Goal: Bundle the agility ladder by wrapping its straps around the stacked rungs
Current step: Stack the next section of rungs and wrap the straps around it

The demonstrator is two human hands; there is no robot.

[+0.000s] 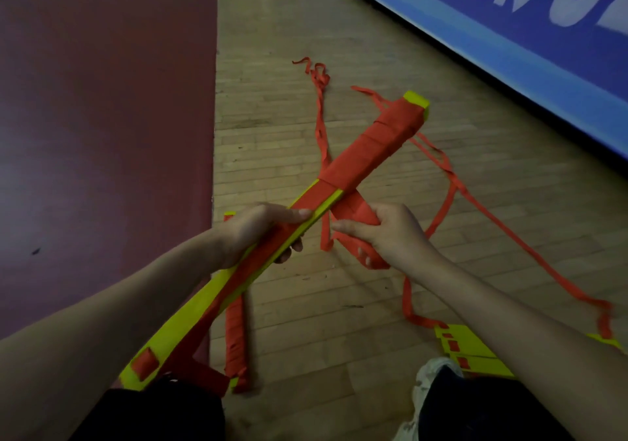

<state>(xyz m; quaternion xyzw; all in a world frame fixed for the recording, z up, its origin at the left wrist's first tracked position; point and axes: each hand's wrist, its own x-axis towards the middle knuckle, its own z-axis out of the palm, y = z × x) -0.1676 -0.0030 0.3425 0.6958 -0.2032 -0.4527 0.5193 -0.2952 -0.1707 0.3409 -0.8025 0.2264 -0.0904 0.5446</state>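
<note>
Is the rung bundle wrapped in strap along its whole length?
No, the strap winds round only the far half of the bundle; yellow shows near the left hand.

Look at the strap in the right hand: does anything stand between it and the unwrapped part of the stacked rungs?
Only the left hand, which grips the stacked rungs just past the last wrap, where the strap would likely go next. The right hand holds the strap close beside the rungs; nothing else intervenes.
</note>
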